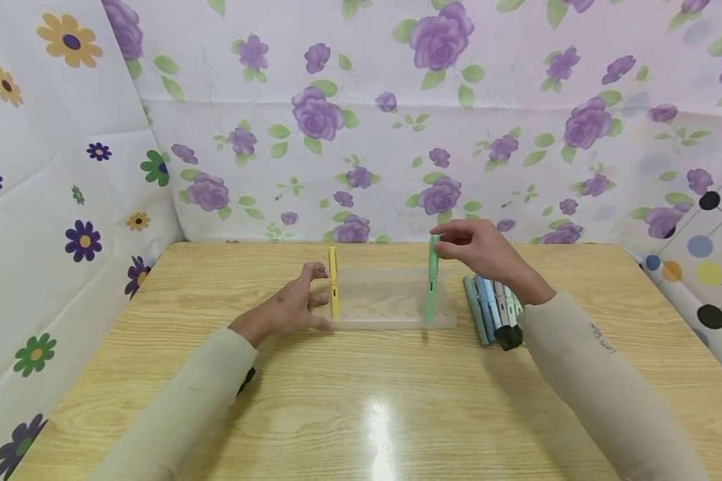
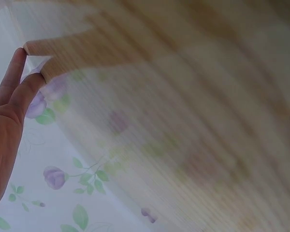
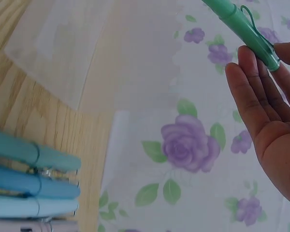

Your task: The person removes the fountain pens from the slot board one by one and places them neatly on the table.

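A translucent plastic pen stand [image 1: 385, 294] lies across the middle of the table's far half. A yellow pen [image 1: 333, 280] stands upright at its left end. My left hand [image 1: 295, 304] rests at that end, thumb by the front corner and fingers spread along the side; two extended fingers show in the left wrist view, tips at a translucent surface. Between thumb and fingertips, my right hand [image 1: 472, 247] pinches the top of a light green pen [image 1: 432, 280], upright, its lower end over the stand's right part. The right wrist view shows its clip and the thumb against it.
Right of the stand lies a row of several capped pens [image 1: 484, 307] in teal, blue, grey and pale green, with a black object [image 1: 508, 337] at their near end. Flowered cloth [image 1: 349, 133] hangs behind the wooden table [image 1: 337, 401] and on the left.
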A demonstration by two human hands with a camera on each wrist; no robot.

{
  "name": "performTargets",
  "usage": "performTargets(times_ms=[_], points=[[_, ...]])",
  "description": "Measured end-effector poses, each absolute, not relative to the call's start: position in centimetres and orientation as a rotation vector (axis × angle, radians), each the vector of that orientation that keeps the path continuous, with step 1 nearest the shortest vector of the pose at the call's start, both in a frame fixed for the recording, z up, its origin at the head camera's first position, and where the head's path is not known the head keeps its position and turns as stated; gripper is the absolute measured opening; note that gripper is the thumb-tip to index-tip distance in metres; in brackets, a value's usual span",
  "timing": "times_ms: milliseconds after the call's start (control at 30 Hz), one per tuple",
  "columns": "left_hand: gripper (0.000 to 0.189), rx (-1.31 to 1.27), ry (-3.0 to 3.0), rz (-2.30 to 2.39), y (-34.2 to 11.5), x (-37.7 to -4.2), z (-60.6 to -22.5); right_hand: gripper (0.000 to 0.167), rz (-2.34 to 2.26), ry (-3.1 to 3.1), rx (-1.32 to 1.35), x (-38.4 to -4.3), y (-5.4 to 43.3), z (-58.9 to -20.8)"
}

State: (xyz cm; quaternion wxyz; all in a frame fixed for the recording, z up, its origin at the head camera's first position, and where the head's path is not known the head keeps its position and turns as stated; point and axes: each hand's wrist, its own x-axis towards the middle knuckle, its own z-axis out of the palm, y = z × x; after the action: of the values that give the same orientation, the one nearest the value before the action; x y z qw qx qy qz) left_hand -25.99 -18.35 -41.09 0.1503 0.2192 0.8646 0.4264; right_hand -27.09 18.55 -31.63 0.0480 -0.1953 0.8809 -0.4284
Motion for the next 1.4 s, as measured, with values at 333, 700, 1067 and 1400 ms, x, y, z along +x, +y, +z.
performTargets(times_ms=[333, 700, 1067, 1400], points=[[0.098, 0.632, 2.494, 1.202, -18.3, -26.2, -41.1, 0.042, -1.255, 2.784, -0.538, -26.3, 22.6, -31.5], [0.096, 0.616, 2.481, 1.211, -18.4, -26.0, -41.0, 0.051, -1.145, 2.807, -0.463, -25.5, 26.6, -32.5], [0.096, 0.624, 2.489, 1.212, -18.3, -25.8, -40.9, 0.055, -1.150, 2.849, -0.317, -24.6, 32.3, -33.0], [0.095, 0.618, 2.497, 1.201, -18.3, -26.1, -41.2, 0.069, -1.183, 2.765, -0.131, -24.4, 36.2, -34.1]])
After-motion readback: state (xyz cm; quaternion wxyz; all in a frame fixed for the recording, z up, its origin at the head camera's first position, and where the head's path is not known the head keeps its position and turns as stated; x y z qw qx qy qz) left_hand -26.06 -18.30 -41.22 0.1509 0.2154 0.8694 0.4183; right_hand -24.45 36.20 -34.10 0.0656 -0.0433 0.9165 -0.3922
